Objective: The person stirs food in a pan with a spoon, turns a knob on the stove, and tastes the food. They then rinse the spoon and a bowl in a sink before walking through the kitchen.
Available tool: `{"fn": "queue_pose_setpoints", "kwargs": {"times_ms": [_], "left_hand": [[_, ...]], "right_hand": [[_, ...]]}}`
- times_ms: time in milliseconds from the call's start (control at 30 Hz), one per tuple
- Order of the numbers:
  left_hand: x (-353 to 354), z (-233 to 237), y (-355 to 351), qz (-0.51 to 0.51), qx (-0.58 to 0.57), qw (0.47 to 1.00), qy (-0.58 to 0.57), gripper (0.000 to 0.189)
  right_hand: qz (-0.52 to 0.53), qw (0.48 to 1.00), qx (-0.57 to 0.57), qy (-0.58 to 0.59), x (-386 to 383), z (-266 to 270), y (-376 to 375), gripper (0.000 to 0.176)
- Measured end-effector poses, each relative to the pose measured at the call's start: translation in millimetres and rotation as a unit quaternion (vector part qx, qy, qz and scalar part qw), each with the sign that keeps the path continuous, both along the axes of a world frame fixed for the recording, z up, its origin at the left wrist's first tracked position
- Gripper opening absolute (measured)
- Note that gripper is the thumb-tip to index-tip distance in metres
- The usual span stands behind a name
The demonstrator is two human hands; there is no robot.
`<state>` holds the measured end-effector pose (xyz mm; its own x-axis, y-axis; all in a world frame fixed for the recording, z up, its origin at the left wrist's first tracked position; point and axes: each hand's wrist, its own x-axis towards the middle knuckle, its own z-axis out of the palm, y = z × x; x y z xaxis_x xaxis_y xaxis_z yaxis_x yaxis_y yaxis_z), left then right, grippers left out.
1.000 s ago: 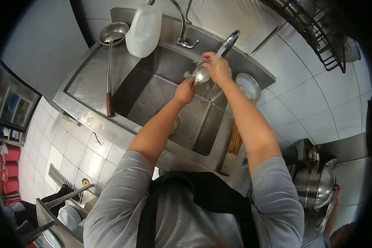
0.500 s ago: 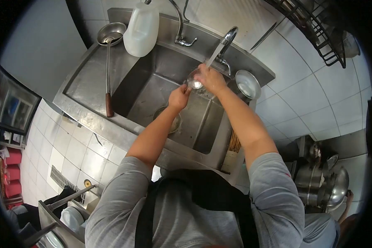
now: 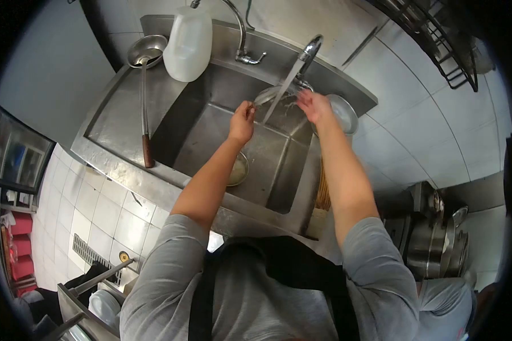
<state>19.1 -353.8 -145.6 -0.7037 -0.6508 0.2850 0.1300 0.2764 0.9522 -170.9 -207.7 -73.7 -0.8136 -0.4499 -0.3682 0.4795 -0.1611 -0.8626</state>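
Note:
My left hand (image 3: pixel 242 122) is closed on the edge of a shiny, round metal dish (image 3: pixel 267 95), tilted over the sink (image 3: pixel 210 125). Just right of the falling water, my right hand (image 3: pixel 314 106) has its fingers apart and holds nothing. Water runs from the right tap (image 3: pixel 311 48) past the dish into the basin. A round bowl (image 3: pixel 238 169) lies on the basin floor, partly hidden by my left forearm. Beside my right wrist stands a metal container with a pale dish (image 3: pixel 342 113) in it.
A white plastic jug (image 3: pixel 189 45) and a long-handled ladle (image 3: pixel 144 102) are at the sink's left. A second tap (image 3: pixel 246 55) is behind the basin. Bamboo sticks (image 3: pixel 322 193) lie at the right edge. Pots (image 3: pixel 429 247) and another person's clothing (image 3: pixel 446 307) are at lower right.
My right hand has come off the dish and moved right, its fingers now apart. The dish has shifted up and tilted, still in my left hand. The pan seen at lower right has moved.

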Motion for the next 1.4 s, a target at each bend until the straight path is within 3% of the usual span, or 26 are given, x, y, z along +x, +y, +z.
{"fn": "queue_pose_setpoints", "kwargs": {"times_ms": [33,100,167,233,300,367,433,500,567,600,633,667,700,733,800,933,1000,1033,1067,1100,1133,1200,1233,1267,1333,1400], "left_hand": [[7,7,-4,0.0,-0.033,0.999,0.007,0.009],[30,21,-17,0.014,-0.1,0.995,0.017,0.008],[50,43,-36,0.005,-0.108,0.993,-0.045,0.014],[66,69,-53,-0.001,-0.072,0.991,-0.108,0.023],[75,89,-64,0.063,-0.046,0.996,-0.047,0.02],[71,72,-87,0.123,-0.155,0.98,0.024,0.021],[70,60,-104,0.087,-0.127,0.988,0.022,0.022],[95,94,-72,0.052,0.074,0.996,-0.01,0.025],[95,68,-85,0.102,0.022,0.994,0.024,0.017],[106,79,-75,0.017,0.157,0.986,0.054,0.013],[105,81,-65,0.071,0.157,0.983,0.058,0.013],[106,78,-60,0.035,0.209,0.973,0.089,0.012],[106,77,-55,-0.003,0.261,0.958,0.122,0.012],[107,78,-46,-0.012,0.278,0.953,0.118,0.012],[111,93,-35,-0.035,0.303,0.946,0.109,0.013],[105,86,-38,-0.097,0.313,0.937,0.123,0.021],[105,85,-11,-0.139,0.33,0.929,0.087,0.034],[103,70,-4,-0.188,0.313,0.928,0.076,0.031],[100,57,-6,-0.171,0.267,0.948,-0.008,0.028],[97,50,-18,-0.15,0.221,0.959,-0.092,0.027],[97,49,-37,-0.115,0.229,0.961,-0.104,0.027],[102,51,-75,-0.041,0.253,0.958,-0.127,0.028],[118,80,-97,0.038,0.127,0.977,-0.165,0.032],[116,56,-150,0.163,-0.155,0.96,-0.169,0.033],[143,95,-218,0.197,-0.198,0.919,-0.278,0.035],[157,98,-285,0.248,-0.208,0.903,-0.284,0.036]], "right_hand": [[-0.13,0.99,0.029,-0.039,-10,-27,-2,0.02],[-0.205,0.973,-0.014,-0.105,-13,-53,-7,0.012],[-0.256,0.958,-0.121,-0.054,-32,-78,-18,0.012],[-0.311,0.943,-0.107,-0.05,-34,-67,-29,0.012],[-0.323,0.941,-0.099,-0.012,-20,-31,-41,0.005],[-0.285,0.956,-0.073,-0.003,-23,-8,-49,0.013],[-0.139,0.986,-0.072,0.051,-21,11,-48,0.04],[-0.026,0.995,0.014,0.1,-22,20,-45,0.049],[0.038,0.983,0.123,0.134,-15,21,-43,0.053],[0.055,0.949,0.178,0.254,-7,-5,-41,0.044],[0.068,0.897,0.222,0.376,3,-19,-45,0.038],[0.119,0.868,0.315,0.365,73,10,-33,0.05],[0.215,0.881,0.178,0.381,89,-14,-36,0.058],[0.297,0.82,0.145,0.467,116,-21,-31,0.074],[0.327,0.752,0.062,0.568,178,-21,-18,0.049],[0.251,0.85,0.148,0.438,199,-44,-28,0.026],[0.202,0.888,0.109,0.399,215,-48,-41,0.028],[0.201,0.912,0.076,0.349,223,-48,-50,0.029],[0.209,0.961,0.067,0.17,241,-26,-50,0.033],[0.243,0.955,0.1,0.137,241,-35,-54,0.036],[0.284,0.92,0.197,0.184,236,-49,-61,0.033],[0.309,0.733,0.388,0.466,243,-47,-60,0.028],[0.313,0.719,0.366,0.501,240,-51,-52,0.027],[0.318,0.703,0.343,0.536,236,-53,-41,0.028],[0.298,0.817,0.28,0.406,240,-45,-25,0.03],[0.312,0.809,0.313,0.388,240,-50,-9,0.032]]}}
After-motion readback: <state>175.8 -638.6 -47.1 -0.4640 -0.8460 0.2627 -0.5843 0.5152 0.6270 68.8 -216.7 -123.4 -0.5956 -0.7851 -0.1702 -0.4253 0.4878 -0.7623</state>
